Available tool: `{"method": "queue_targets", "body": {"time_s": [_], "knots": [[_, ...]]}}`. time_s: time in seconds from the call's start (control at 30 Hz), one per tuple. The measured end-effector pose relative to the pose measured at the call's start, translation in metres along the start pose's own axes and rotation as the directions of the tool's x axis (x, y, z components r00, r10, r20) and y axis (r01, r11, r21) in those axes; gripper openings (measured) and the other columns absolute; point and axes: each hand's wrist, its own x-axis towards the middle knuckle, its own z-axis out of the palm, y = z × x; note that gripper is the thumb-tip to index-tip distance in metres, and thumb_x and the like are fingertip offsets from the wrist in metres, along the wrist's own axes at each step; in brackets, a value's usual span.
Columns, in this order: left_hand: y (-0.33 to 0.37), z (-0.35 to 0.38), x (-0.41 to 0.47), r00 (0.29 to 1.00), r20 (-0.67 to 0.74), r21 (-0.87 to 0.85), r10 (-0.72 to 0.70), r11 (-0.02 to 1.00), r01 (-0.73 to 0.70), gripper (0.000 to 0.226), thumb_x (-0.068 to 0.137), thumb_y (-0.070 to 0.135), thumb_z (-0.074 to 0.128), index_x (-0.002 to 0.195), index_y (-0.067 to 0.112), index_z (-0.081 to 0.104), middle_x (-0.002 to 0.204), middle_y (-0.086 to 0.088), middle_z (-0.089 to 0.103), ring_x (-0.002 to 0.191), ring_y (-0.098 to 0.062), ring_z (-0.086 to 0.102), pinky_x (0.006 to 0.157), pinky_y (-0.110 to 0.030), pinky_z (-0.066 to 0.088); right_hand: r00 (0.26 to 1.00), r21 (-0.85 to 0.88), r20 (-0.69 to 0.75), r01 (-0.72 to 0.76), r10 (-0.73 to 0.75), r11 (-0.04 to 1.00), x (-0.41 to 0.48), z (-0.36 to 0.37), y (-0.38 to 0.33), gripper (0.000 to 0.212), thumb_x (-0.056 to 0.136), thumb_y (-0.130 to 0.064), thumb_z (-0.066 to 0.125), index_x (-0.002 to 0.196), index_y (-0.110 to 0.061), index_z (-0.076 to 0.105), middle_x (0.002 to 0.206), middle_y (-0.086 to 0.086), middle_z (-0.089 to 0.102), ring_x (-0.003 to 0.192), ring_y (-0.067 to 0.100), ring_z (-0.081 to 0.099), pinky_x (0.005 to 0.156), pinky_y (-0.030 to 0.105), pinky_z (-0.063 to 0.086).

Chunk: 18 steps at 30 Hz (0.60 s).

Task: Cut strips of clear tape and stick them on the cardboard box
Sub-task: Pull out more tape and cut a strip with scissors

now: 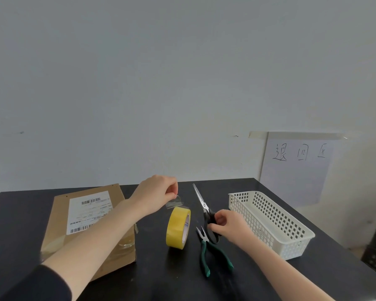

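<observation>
the grip of the left hand (159, 192) pinches the tape end (174, 202) just above the tape roll (178, 228); the right hand (228, 224) curls round the scissors (205, 207) right of the roll; the cardboard box (87, 216) lies left of it. pulling could topple the unsteadied roll.

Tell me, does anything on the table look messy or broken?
A little messy, yes. The clear tape at the near right corner of the cardboard box is wrinkled and lumpy instead of lying flat. The tape roll also stands on its edge, so it might roll away.
</observation>
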Motion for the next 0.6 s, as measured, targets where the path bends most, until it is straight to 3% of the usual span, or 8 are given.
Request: {"method": "queue_targets", "body": {"time_s": [0.17, 0.27, 0.37, 0.43, 0.6], "knots": [[0.001, 0.002, 0.002, 1.0, 0.008, 0.001, 0.002, 1.0, -0.002, 0.004, 0.09, 0.024, 0.062, 0.087, 0.026, 0.061, 0.088, 0.011, 0.062, 0.081, -0.008, 0.059, 0.073, -0.027, 0.052, 0.994, -0.13, -0.061, -0.094, 0.087, 0.987, -0.003, -0.008, 0.008, 0.025, 0.081, -0.036, 0.071, 0.087, -0.012, 0.065, 0.081, 0.001, 0.067, 0.075, 0.017, 0.062, 0.065, 0.027, 0.048], [0.003, 0.004, 0.001, 1.0, 0.013, -0.006, 0.005, 1.0, -0.005, 0.006, 0.09, 0.023, 0.062, 0.086, 0.027, 0.059, 0.089, 0.01, 0.063, 0.082, -0.008, 0.059, 0.073, -0.026, 0.052, 0.987, -0.208, -0.075, -0.158, 0.145, 0.965, -0.006, -0.011, 0.01, 0.032, 0.082, -0.032, 0.068, 0.064, -0.017, 0.048, 0.062, -0.003, 0.051, 0.058, 0.013, 0.047, 0.051, 0.023, 0.034], [0.005, 0.006, 0.001, 1.0, 0.02, -0.013, 0.007, 1.0, -0.007, 0.003, 0.091, 0.023, 0.062, 0.089, 0.026, 0.06, 0.092, 0.009, 0.064, 0.084, -0.008, 0.059, 0.074, -0.026, 0.052, 0.975, -0.301, -0.059, -0.223, 0.215, 0.927, -0.008, -0.011, 0.012, 0.037, 0.081, -0.028, 0.066, 0.058, -0.016, 0.039, 0.056, -0.003, 0.043, 0.053, 0.014, 0.043, 0.045, 0.023, 0.03], [0.006, 0.008, 0.0, 1.0, 0.023, -0.015, 0.007, 1.0, -0.007, 0.001, 0.091, 0.024, 0.062, 0.092, 0.024, 0.061, 0.095, 0.008, 0.065, 0.086, -0.009, 0.059, 0.076, -0.026, 0.052, 0.969, -0.384, -0.04, -0.239, 0.242, 0.892, -0.01, -0.009, 0.012, 0.038, 0.082, -0.028, 0.065, 0.059, -0.016, 0.037, 0.057, -0.002, 0.042, 0.056, 0.017, 0.046, 0.045, 0.024, 0.031], [0.006, 0.01, 0.0, 1.0, 0.02, -0.017, 0.006, 1.0, -0.006, 0.002, 0.091, 0.023, 0.062, 0.092, 0.025, 0.061, 0.095, 0.007, 0.065, 0.086, -0.009, 0.059, 0.076, -0.027, 0.053, 0.956, -0.471, -0.025, -0.268, 0.291, 0.84, -0.014, -0.005, 0.013, 0.044, 0.086, -0.033, 0.067, 0.061, -0.017, 0.035, 0.064, -0.002, 0.044, 0.073, 0.024, 0.052, 0.064, 0.027, 0.04]]}}
